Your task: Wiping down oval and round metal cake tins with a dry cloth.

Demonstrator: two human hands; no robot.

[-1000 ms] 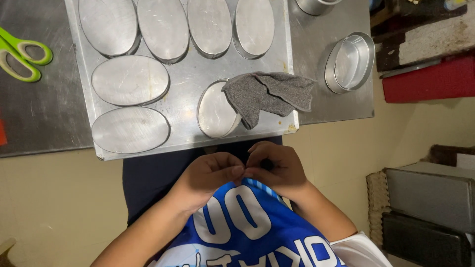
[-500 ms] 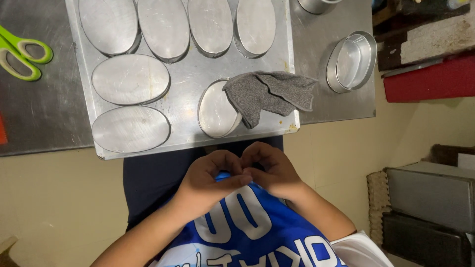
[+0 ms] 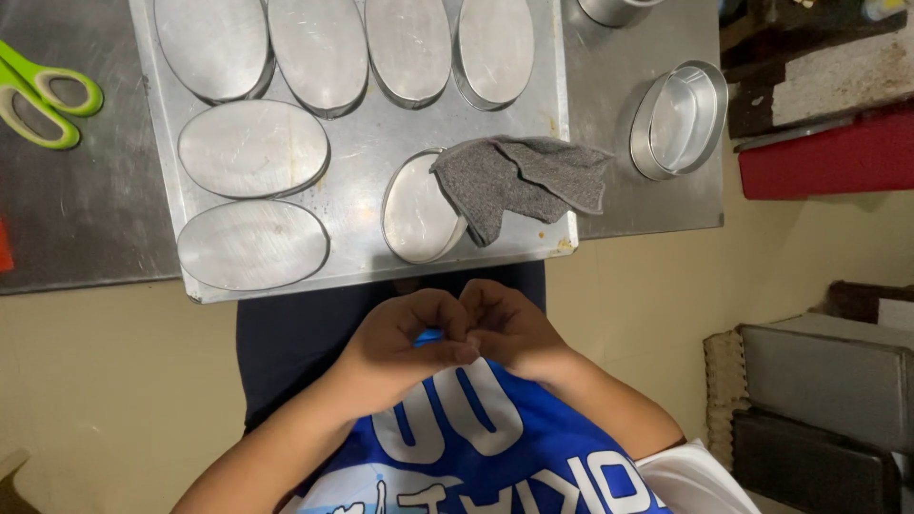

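Observation:
My left hand (image 3: 400, 347) and my right hand (image 3: 509, 328) are pressed together in front of my blue shirt (image 3: 495, 447), just below the table edge. The fingers of both are curled, their tips touch each other, and I see nothing held in them. Just beyond the hands a metal baking tray (image 3: 357, 190) lies on the steel table (image 3: 638, 200). Several oval tins stand upside down on it, the nearest one (image 3: 416, 209) partly under a crumpled grey cloth (image 3: 514, 181).
Green-handled scissors (image 3: 38, 100) lie at the table's left. An oval tin (image 3: 678, 119) sits right way up, to the right of the tray. A red box (image 3: 828, 157) and stacked dark rectangular pans (image 3: 828, 371) are at the right, beyond the table.
Both hands have slid slightly down and left, staying pressed together with the fingers working against each other. Tray, cloth and tins have not moved.

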